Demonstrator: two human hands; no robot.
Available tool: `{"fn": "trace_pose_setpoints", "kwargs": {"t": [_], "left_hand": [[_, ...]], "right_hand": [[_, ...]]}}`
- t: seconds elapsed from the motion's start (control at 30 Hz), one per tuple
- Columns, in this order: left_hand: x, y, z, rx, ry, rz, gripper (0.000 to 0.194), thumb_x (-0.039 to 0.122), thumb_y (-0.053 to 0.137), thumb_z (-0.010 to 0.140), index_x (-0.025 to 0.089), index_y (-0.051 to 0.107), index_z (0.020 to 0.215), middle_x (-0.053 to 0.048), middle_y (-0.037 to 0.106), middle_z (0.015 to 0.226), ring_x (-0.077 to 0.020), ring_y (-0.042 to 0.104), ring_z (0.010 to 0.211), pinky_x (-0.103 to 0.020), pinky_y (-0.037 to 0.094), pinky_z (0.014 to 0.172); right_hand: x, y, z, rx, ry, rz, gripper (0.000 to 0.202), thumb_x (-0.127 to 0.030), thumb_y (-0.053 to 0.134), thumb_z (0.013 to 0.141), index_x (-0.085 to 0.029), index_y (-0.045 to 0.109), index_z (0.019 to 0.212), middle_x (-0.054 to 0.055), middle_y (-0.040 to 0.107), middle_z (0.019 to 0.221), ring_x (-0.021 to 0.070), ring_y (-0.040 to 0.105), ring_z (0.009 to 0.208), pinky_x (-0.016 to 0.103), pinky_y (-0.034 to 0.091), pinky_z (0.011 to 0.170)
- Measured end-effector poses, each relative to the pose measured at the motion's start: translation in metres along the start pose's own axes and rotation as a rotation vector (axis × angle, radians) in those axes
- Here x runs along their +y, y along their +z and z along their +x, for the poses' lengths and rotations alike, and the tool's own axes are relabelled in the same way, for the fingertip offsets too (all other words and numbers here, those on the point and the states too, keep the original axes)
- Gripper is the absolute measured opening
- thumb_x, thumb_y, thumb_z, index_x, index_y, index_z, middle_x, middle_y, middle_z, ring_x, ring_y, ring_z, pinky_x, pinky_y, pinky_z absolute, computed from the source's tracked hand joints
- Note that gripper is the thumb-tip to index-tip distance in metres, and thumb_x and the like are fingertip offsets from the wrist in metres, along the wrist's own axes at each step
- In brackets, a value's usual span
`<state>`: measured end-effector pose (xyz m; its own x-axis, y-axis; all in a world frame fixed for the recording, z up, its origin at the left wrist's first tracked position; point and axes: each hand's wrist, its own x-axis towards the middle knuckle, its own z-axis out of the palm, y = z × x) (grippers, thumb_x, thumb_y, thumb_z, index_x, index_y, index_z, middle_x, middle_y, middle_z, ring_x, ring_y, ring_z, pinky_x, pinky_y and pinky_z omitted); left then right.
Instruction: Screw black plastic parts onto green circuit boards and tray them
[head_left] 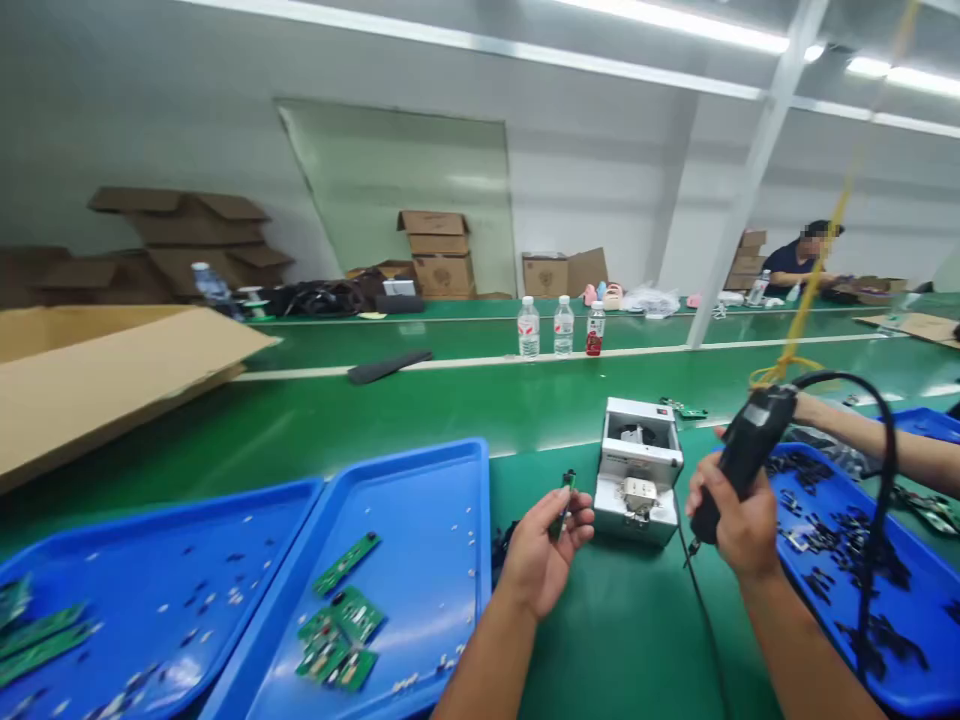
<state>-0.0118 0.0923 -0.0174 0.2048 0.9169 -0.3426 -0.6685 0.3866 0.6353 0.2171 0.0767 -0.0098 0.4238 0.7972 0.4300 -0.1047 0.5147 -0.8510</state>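
Note:
Near the middle of the green bench, my left hand (546, 545) pinches a small green circuit board (562, 502) with a black part at its top end. To the right, my right hand (739, 510) is wrapped round a black electric screwdriver (752, 440), its tip pointing down and left. A yellow cord and a black cable run from the tool's top. Between and beyond my hands stands a grey and white screw feeder machine (639, 470). The tool's tip is apart from both the board and the machine.
Blue trays (409, 470) at the left hold circuit boards (349, 620) and small white bits. A blue tray (926, 580) of black parts lies right, with another person's arm (885, 435) beyond it. Bottles (529, 330) and cardboard boxes (442, 272) stand further back. A person sits far right.

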Motion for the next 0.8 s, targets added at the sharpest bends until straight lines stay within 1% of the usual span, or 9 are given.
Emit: {"fn": "trace_pose_setpoints", "kwargs": {"t": [0.1, 0.2, 0.23, 0.3, 0.4, 0.5, 0.6, 0.7, 0.8], "left_hand": [[0.015, 0.02, 0.004, -0.003, 0.062, 0.118, 0.009, 0.018, 0.064, 0.093, 0.011, 0.067, 0.089, -0.009, 0.069, 0.088, -0.0121, 0.064, 0.068, -0.023, 0.056, 0.062], [0.026, 0.058, 0.018, -0.075, 0.236, 0.409, 0.012, 0.023, 0.063, 0.092, 0.012, 0.064, 0.087, -0.01, 0.068, 0.088, -0.013, 0.064, 0.07, -0.026, 0.056, 0.067], [0.027, 0.073, 0.026, -0.11, 0.323, 0.549, 0.014, 0.025, 0.061, 0.093, 0.013, 0.063, 0.086, -0.01, 0.068, 0.088, -0.0141, 0.064, 0.071, -0.028, 0.057, 0.07], [0.025, 0.1, 0.043, -0.128, 0.428, 0.702, 0.013, 0.027, 0.062, 0.092, 0.015, 0.063, 0.085, -0.009, 0.069, 0.087, -0.0172, 0.065, 0.076, -0.033, 0.057, 0.078], [0.014, 0.127, 0.069, -0.097, 0.552, 0.905, 0.007, 0.016, 0.073, 0.08, 0.016, 0.066, 0.077, -0.008, 0.069, 0.086, -0.0236, 0.065, 0.095, -0.042, 0.049, 0.1], [0.0, 0.133, 0.086, -0.088, 0.628, 1.076, 0.016, 0.008, 0.079, 0.068, 0.017, 0.066, 0.068, -0.011, 0.071, 0.102, -0.03, 0.061, 0.116, -0.047, 0.037, 0.114], [-0.01, 0.13, 0.09, -0.1, 0.681, 1.178, 0.018, 0.009, 0.084, 0.066, 0.017, 0.068, 0.07, -0.01, 0.07, 0.118, -0.0304, 0.056, 0.127, -0.047, 0.028, 0.121], [-0.002, 0.122, 0.093, -0.071, 0.689, 1.195, 0.011, 0.02, 0.079, 0.08, 0.018, 0.073, 0.089, -0.007, 0.073, 0.113, -0.0235, 0.063, 0.114, -0.039, 0.042, 0.11], [0.026, 0.102, 0.099, 0.028, 0.666, 1.159, 0.023, 0.032, 0.059, 0.099, 0.018, 0.069, 0.115, -0.005, 0.073, 0.107, -0.0155, 0.067, 0.096, -0.028, 0.052, 0.089]], "right_hand": [[0.013, -0.009, -0.011, 0.002, 0.018, -0.07, 0.048, -0.038, 0.073, 0.089, -0.026, 0.051, 0.13, -0.005, 0.058, 0.077, 0.0117, 0.056, 0.05, 0.027, 0.052, 0.045], [0.023, -0.02, -0.017, 0.049, 0.011, -0.116, 0.05, -0.043, 0.07, 0.09, -0.025, 0.049, 0.132, -0.006, 0.057, 0.078, 0.0112, 0.055, 0.05, 0.028, 0.052, 0.047], [0.026, -0.024, -0.017, 0.068, 0.014, -0.153, 0.051, -0.044, 0.07, 0.089, -0.024, 0.049, 0.131, -0.005, 0.057, 0.078, 0.0116, 0.055, 0.051, 0.028, 0.052, 0.048], [0.029, -0.035, -0.018, 0.121, 0.038, -0.274, 0.051, -0.046, 0.072, 0.086, -0.022, 0.052, 0.126, -0.005, 0.058, 0.075, 0.013, 0.056, 0.052, 0.03, 0.052, 0.052], [0.033, -0.049, -0.014, 0.239, 0.097, -0.504, 0.045, -0.05, 0.075, 0.08, -0.019, 0.057, 0.107, -0.003, 0.061, 0.07, 0.0164, 0.06, 0.055, 0.032, 0.052, 0.058], [0.035, -0.054, -0.009, 0.315, 0.14, -0.632, 0.046, -0.055, 0.076, 0.075, -0.019, 0.057, 0.097, 0.0, 0.062, 0.068, 0.0198, 0.062, 0.056, 0.035, 0.051, 0.061], [0.034, -0.052, -0.009, 0.319, 0.16, -0.668, 0.052, -0.058, 0.075, 0.071, -0.019, 0.057, 0.099, 0.002, 0.064, 0.071, 0.0231, 0.064, 0.06, 0.039, 0.051, 0.066], [0.033, -0.049, -0.012, 0.319, 0.154, -0.669, 0.058, -0.06, 0.075, 0.069, -0.02, 0.055, 0.106, 0.004, 0.065, 0.079, 0.0256, 0.066, 0.065, 0.043, 0.053, 0.07], [0.04, -0.05, -0.011, 0.315, 0.112, -0.683, 0.06, -0.061, 0.075, 0.07, -0.021, 0.055, 0.109, 0.006, 0.065, 0.084, 0.0269, 0.066, 0.07, 0.049, 0.053, 0.079]]}}
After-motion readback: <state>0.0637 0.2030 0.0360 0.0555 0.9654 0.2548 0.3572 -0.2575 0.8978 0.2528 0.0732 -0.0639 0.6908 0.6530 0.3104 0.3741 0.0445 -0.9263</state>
